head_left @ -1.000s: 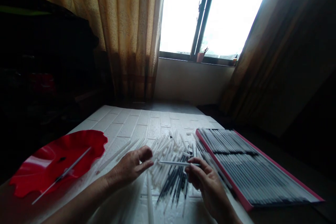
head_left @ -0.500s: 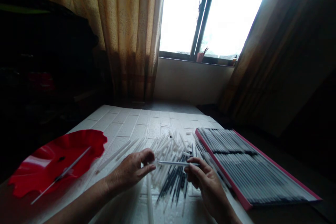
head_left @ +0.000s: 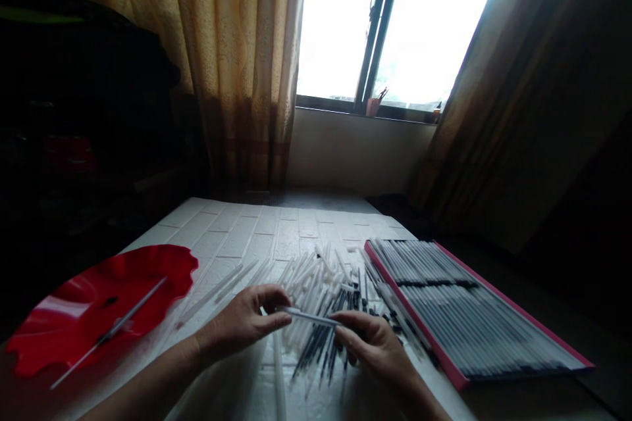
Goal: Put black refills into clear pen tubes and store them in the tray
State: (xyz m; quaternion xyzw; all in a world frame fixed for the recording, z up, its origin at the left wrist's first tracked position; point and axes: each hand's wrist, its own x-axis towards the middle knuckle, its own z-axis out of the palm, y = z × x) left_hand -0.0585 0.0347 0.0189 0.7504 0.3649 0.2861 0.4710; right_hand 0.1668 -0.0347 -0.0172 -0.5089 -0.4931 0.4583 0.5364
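- Right hand [head_left: 368, 335]: thumb and forefinger pinching the right end of a slender grey pen [head_left: 313, 318]; remaining fingers curled beneath.
- Left hand [head_left: 251, 312]: thumb and forefinger closed about the pen's other end, which runs in between them; exact contact of the pads hard to make out.
- Pen position: held between the two hands, off the surface [head_left: 247, 227], nearly level, right end slightly lower in view, in front of the loose pile.
- Pile, far part: translucent white tubes [head_left: 301, 283], heaped at assorted angles.
- Pile, near part: dark pen refills [head_left: 312, 345], fanned toward the wearer, partly hidden by the pen and right hand.
- Right of pile: shallow pink-red box [head_left: 459, 378], holding grey-white pens [head_left: 494, 329] laid side by side in two rows, a dark band between rows.
- Left of left hand: red plate [head_left: 59, 302], wavy rim; one long thin rod [head_left: 135, 306] lies across it, near end projecting past the rim.
- Between plate and pile: long clear tubes [head_left: 217, 291] lying on the surface, which has a white brick pattern.
- Background: window [head_left: 336, 26], patterned gold curtain [head_left: 237, 66]; pink cup [head_left: 373, 107] with thin sticks on the sill.
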